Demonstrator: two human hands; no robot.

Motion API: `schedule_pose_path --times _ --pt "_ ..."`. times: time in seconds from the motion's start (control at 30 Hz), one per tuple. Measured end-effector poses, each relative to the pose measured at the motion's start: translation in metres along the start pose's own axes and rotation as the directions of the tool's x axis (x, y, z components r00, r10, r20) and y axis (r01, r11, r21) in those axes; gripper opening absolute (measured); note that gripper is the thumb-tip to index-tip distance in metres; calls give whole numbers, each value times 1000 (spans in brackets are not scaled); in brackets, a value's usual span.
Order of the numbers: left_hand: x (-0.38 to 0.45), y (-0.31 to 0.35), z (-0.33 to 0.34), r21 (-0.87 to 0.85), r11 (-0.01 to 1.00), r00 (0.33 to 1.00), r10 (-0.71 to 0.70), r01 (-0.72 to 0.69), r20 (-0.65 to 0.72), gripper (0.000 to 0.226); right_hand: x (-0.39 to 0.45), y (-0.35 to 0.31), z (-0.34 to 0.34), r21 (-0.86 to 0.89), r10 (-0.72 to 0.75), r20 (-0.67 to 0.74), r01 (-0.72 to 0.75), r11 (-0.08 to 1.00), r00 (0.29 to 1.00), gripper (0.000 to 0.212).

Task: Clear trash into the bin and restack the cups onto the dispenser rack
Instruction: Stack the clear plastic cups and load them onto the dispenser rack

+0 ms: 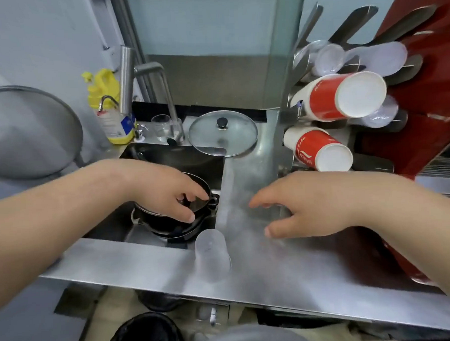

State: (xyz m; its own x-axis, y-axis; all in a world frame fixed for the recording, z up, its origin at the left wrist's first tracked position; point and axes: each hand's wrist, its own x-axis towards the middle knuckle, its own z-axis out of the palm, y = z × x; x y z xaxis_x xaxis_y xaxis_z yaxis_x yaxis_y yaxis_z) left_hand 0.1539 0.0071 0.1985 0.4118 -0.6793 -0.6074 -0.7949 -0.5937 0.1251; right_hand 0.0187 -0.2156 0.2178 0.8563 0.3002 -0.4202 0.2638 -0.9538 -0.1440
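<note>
The fingers [184, 213] of the left hand [165, 193] were spread and curled loosely downward, gripping nothing, their tips hovering over the rim of a black round cooking pot [174, 224] that sat in the dark sink basin [166, 157]. The fingers [261, 199] of the right hand [305, 203] were likewise parted and empty, thumb low and forefinger stretched left, poised just above the bare brushed-steel counter [261, 266]; whether they touched it could not be told.

Between the two hands and nearer the counter's front edge stood a clear frosted plastic cup [212, 256], upside down, upright on its rim at the corner of the sink, apart from both hands.

Behind the right hand, a metal-pronged dispenser rack [351, 23] was mounted against a red panel [426, 89]. It held two stacks of red-and-white paper cups lying on their sides with bases toward the camera, the upper stack [344, 95] above the lower stack [318, 150], and several clear plastic cups [330, 57] on the prongs higher up.

Behind the sink lay a round glass lid with a black knob [222, 134], beside a steel faucet [147, 81], a small drinking glass [161, 126] and a yellow detergent bottle [107, 98].

On the floor below the counter stood a black-lined trash bin [146, 336] with a scrap of white paper inside.
</note>
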Motion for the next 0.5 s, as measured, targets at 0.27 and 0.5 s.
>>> schedule_pose_path --times 0.27,0.5 --pt "10 -28 120 -395 918 988 -86 29 -129 76 59 -44 65 175 -79 -67 89 981 995 63" --pt "37 -6 178 -656 754 942 -185 -48 -281 80 91 -59 91 235 -20 -118 47 971 993 74"
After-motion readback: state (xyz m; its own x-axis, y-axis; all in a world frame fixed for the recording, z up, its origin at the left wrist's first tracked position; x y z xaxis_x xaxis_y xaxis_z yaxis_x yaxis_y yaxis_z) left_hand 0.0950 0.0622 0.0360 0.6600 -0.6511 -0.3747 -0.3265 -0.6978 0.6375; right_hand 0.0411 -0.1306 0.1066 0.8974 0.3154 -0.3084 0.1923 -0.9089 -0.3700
